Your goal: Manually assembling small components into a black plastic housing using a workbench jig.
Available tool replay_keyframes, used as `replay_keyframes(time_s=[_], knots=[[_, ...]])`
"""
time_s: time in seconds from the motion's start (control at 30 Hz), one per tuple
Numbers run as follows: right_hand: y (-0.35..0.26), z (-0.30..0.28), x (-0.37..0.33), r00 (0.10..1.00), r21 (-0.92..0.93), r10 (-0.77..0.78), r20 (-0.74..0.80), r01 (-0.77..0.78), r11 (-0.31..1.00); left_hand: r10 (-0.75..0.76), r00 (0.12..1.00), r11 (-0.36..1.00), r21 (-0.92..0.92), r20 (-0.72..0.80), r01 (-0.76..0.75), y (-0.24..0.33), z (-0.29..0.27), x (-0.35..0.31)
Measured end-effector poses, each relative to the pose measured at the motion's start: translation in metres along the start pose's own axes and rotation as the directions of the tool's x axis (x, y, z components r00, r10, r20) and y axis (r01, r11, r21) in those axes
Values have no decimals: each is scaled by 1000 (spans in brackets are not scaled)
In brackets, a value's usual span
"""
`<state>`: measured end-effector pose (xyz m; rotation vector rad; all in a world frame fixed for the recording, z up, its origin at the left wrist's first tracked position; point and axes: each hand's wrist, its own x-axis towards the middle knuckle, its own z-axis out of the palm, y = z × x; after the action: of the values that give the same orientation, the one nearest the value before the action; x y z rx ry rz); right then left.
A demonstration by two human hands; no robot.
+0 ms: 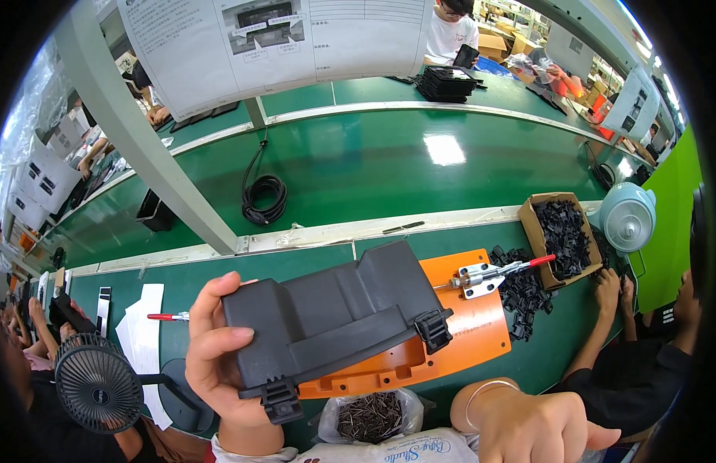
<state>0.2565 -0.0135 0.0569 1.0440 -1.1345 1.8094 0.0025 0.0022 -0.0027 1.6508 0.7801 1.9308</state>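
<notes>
My left hand (pixel 219 347) is closed round the left end of a black plastic case (pixel 335 312), thumb on its front face. The case is tilted above an orange fixture plate (pixel 474 332), covering part of it. Two black latches hang at its front edge, one right latch (pixel 433 330) and one left latch (pixel 281 397). A toggle clamp (pixel 485 278) with a red handle tip sits on the plate. My right hand (pixel 539 428) is at the lower right, apart from the case, its knuckles bent and one digit sticking out rightward. Whatever lies inside its curled fingers is hidden.
A clear bag (pixel 323 420) of dark screws stands before me. At right are a cardboard box (pixel 531 231) of small black parts, a loose pile (pixel 524 297) and a light-blue fan (pixel 628 216). A black fan (pixel 99 382) and paper strips (pixel 148 324) lie left. Co-workers sit on both sides.
</notes>
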Motion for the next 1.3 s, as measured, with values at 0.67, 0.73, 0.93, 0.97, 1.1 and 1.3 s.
replay_keyframes(time_s=[0.67,0.73,0.93,0.97,1.1,1.3], knots=[[-9,-2,-16,730,-520,-354,-585,-2,854,-4,999,1000,-31,35,5,-1,-2,-1],[-9,-2,-15,728,-526,-359,-585,-3,851,-5,999,1000,-30,38,6,-1,-3,-1],[-8,-5,-15,739,-563,-387,-551,13,826,2,999,1000,-3,40,-2,-1,-2,-1],[-6,-5,-15,722,-562,-399,-566,16,827,6,999,1000,-3,39,-6,-2,-3,-1],[-4,-7,-19,613,-618,-510,-603,45,785,16,999,1000,20,38,-17,-3,-3,-1],[-7,-11,-30,666,-813,-597,-447,-23,582,28,998,999,18,63,-29,-4,-3,0]])
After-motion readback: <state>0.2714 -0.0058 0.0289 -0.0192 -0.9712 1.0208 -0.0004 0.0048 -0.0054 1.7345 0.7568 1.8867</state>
